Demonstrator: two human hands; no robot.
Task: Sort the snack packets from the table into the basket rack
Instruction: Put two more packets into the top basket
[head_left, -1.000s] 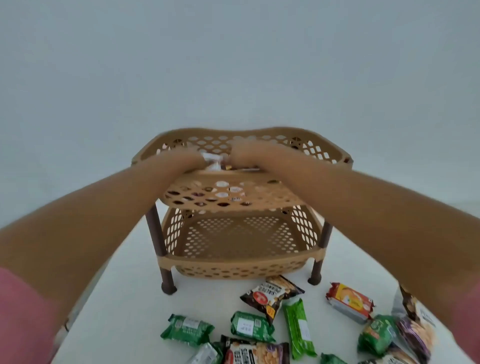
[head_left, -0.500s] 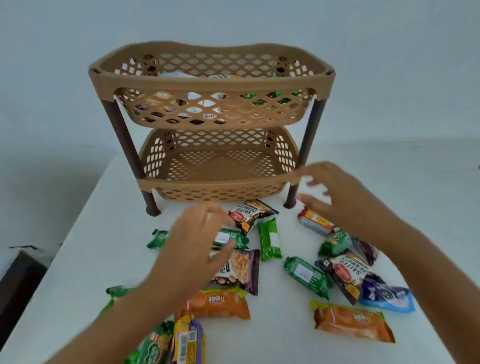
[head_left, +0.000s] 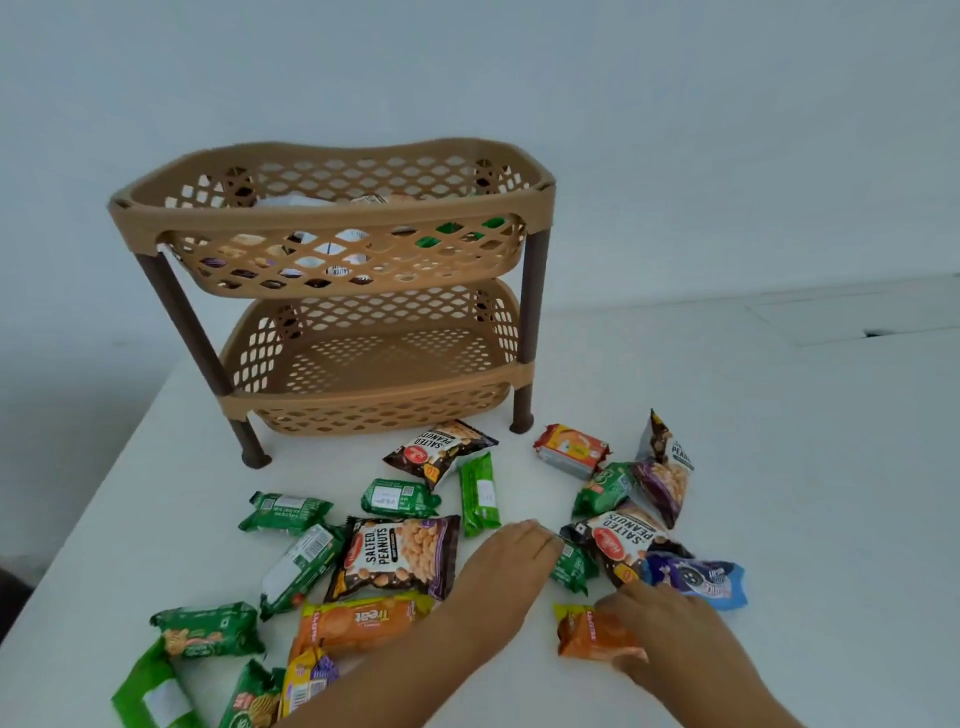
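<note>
A tan two-tier basket rack (head_left: 332, 228) with brown legs stands at the back of the white table. Its upper basket holds several packets; the lower basket (head_left: 374, 358) is bare. Many snack packets lie scattered in front. My left hand (head_left: 511, 564) lies flat, palm down, fingertips touching a small green packet (head_left: 571, 566). My right hand (head_left: 670, 623) rests over an orange biscuit packet (head_left: 587, 631), fingers bent onto it; a real grip is not visible. A large salted peanuts packet (head_left: 397, 556) lies left of my left hand.
The white table (head_left: 779, 467) runs off to the right with bare surface; its left edge (head_left: 104, 483) drops away. Other packets: an orange Treat packet (head_left: 358, 621), a blue biscuit packet (head_left: 696, 579), a red-orange packet (head_left: 571, 449), and several green ones at the front left.
Both hands left the upper basket and came down to the table. My left hand swung right to the green packet; my right hand dropped onto the orange packet.
</note>
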